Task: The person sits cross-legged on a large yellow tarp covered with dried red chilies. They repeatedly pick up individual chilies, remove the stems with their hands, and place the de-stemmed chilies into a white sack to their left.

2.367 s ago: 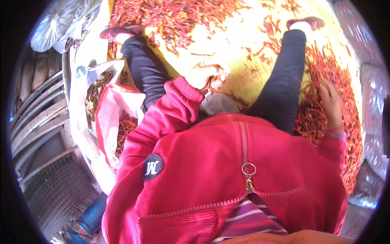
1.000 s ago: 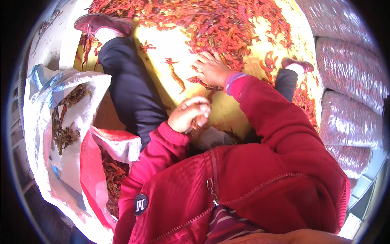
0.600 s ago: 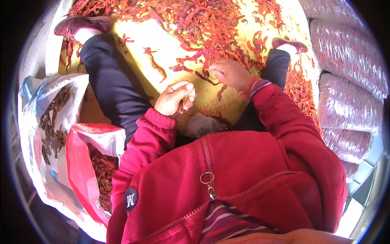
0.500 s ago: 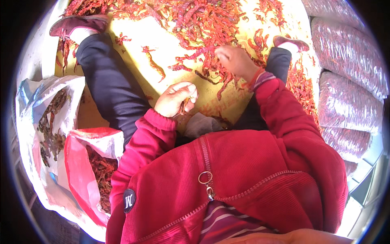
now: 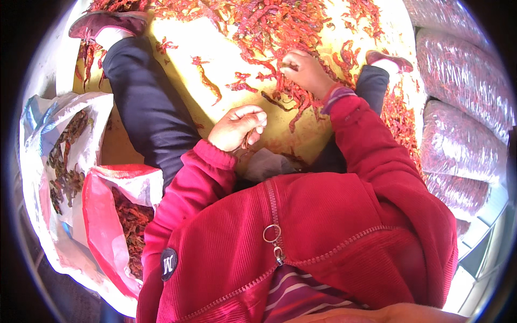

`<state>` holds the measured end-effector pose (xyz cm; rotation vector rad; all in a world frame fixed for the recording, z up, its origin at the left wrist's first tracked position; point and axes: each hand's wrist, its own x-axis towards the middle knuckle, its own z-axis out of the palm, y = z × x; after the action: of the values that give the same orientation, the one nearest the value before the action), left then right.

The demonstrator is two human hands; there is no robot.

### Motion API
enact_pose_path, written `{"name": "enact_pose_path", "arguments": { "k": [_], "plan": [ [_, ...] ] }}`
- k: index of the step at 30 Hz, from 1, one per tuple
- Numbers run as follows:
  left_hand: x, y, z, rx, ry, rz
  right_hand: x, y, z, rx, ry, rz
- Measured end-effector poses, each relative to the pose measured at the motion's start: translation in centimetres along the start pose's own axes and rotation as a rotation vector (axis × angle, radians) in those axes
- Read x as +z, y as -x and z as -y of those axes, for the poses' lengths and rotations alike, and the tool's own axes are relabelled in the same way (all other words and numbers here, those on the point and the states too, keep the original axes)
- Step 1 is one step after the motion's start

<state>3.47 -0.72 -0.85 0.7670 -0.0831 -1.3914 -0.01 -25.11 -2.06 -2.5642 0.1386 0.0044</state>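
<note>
Dried red chilies (image 5: 274,27) lie in a heap on the yellow sheet (image 5: 177,75) between my outstretched legs. My left hand (image 5: 236,128) is closed in front of my jacket; a bit of dried chili (image 5: 246,142) shows under its fingers, the rest hidden by the palm. At the near edge of the heap, my right hand (image 5: 307,74) has its thumb and fingers pinched together. What lies in that pinch, if anything, is too small to make out. A single chili (image 5: 207,81) rests apart from the heap, beyond my left hand.
On the left, a white bag (image 5: 40,204) holds dull brownish chilies, with a red-and-white bag (image 5: 97,226) of darker red ones beside it. Clear plastic sacks (image 5: 458,134) packed with chilies are stacked at the right. Grey cloth-like material (image 5: 266,164) lies near my lap.
My right hand has drawn slightly left and up along the heap's edge, and its fingers show more clearly now. My left hand stays closed in nearly the same place.
</note>
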Motion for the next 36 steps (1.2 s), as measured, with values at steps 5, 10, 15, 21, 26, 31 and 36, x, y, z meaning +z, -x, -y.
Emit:
{"name": "enact_pose_path", "arguments": {
  "k": [5, 10, 15, 21, 26, 31, 36],
  "plan": [
    [0.1, -0.3, 0.3, 0.000, 0.022, 0.026, -1.8, -1.9, 0.7, 0.195, -0.290, -0.085],
    [0.0, -0.5, 0.4, -0.007, -0.010, 0.003, 0.4, -7.3, -0.9, 0.198, -0.170, -0.016],
    [0.1, 0.0, -0.3, -0.046, -0.065, 0.020, 1.7, -8.5, -2.4, 0.188, 0.140, 0.080],
    [0.5, 0.3, -0.6, -0.035, -0.072, -0.001, 2.9, -9.2, -2.3, 0.348, 0.291, 0.130],
    [-0.2, -0.5, 0.4, -0.035, -0.044, -0.057, -0.2, -6.6, -2.6, 0.531, -0.279, 0.218],
    [-0.5, -1.3, 1.1, 0.012, -0.072, -0.069, -4.4, -1.0, -1.5, 0.563, -0.766, 0.095],
    [-0.9, -1.6, 1.7, 0.003, -0.113, -0.087, -6.0, 1.8, -3.0, 0.560, -0.764, -0.001]
  ]
}}
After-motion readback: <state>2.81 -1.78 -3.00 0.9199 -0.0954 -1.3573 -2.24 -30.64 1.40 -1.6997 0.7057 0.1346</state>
